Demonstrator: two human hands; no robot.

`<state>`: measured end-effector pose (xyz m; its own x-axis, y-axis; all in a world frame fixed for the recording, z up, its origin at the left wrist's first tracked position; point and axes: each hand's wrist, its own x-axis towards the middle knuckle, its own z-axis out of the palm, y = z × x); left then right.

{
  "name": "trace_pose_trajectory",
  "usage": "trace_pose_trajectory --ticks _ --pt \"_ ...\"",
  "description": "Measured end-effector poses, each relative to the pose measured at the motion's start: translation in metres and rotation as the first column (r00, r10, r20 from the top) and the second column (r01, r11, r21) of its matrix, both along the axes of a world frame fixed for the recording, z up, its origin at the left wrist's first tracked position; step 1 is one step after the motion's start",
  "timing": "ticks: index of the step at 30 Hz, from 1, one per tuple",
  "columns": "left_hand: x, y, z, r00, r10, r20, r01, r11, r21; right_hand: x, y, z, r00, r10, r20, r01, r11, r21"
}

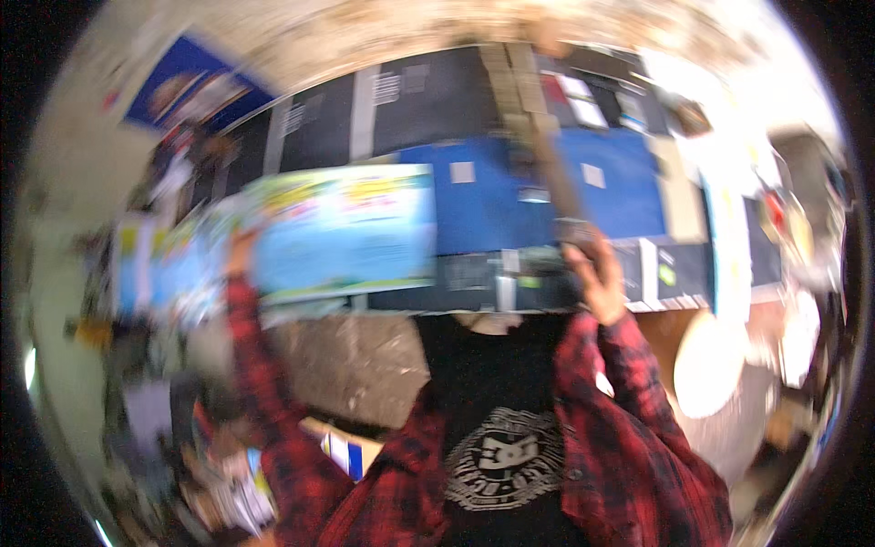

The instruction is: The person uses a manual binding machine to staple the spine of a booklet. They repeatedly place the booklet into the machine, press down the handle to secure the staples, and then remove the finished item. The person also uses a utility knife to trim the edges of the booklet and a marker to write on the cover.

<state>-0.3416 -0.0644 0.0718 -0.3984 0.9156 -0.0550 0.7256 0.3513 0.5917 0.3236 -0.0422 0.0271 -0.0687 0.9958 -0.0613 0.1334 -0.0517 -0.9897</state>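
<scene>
My left hand point(241, 248) is at the left edge of a light blue printed sheet point(346, 242) with yellow and green along its top. Its fingers are smeared by motion but appear to pinch that edge. The sheet lies over dark and blue panels on the table. Over the right part of the table, my right hand point(600, 278) has its fingers bent round a small dark object point(572, 232), too blurred to name. A long brown strip point(551, 169) runs away from that object toward the far edge.
More light blue sheets point(173, 260) lie at the left. Blue panels point(611, 182) and black panels point(428, 96) cover the table. Small boxes and cards point(583, 100) sit at the far right. A pale round stool top point(709, 365) stands below the right front edge.
</scene>
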Motion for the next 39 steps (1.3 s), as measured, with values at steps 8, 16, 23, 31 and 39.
trace_pose_trajectory --ticks 8,16,23,31,39 --pt "-0.198 -0.036 0.164 0.963 0.236 -0.131 -0.19 0.938 0.289 0.212 0.017 0.012 0.709 -0.59 0.386 0.477 0.804 0.354" --pt "0.018 -0.023 0.044 0.937 -0.218 0.273 0.153 0.959 0.24 0.446 0.084 -0.063 0.289 -0.333 0.898 0.492 0.856 0.159" --pt "0.168 -0.057 0.12 0.967 -0.242 0.085 0.242 0.97 0.011 0.42 0.116 -0.062 0.44 -0.253 0.862 0.718 0.675 -0.168" --pt "0.316 -0.038 0.149 0.736 -0.677 0.013 0.677 0.735 -0.041 0.366 0.104 -0.013 0.303 -0.356 0.884 0.778 0.628 -0.014" --pt "0.383 -0.033 0.104 0.484 -0.873 0.065 0.875 0.483 -0.031 0.302 0.072 -0.01 0.137 -0.151 0.979 0.593 0.804 0.041"
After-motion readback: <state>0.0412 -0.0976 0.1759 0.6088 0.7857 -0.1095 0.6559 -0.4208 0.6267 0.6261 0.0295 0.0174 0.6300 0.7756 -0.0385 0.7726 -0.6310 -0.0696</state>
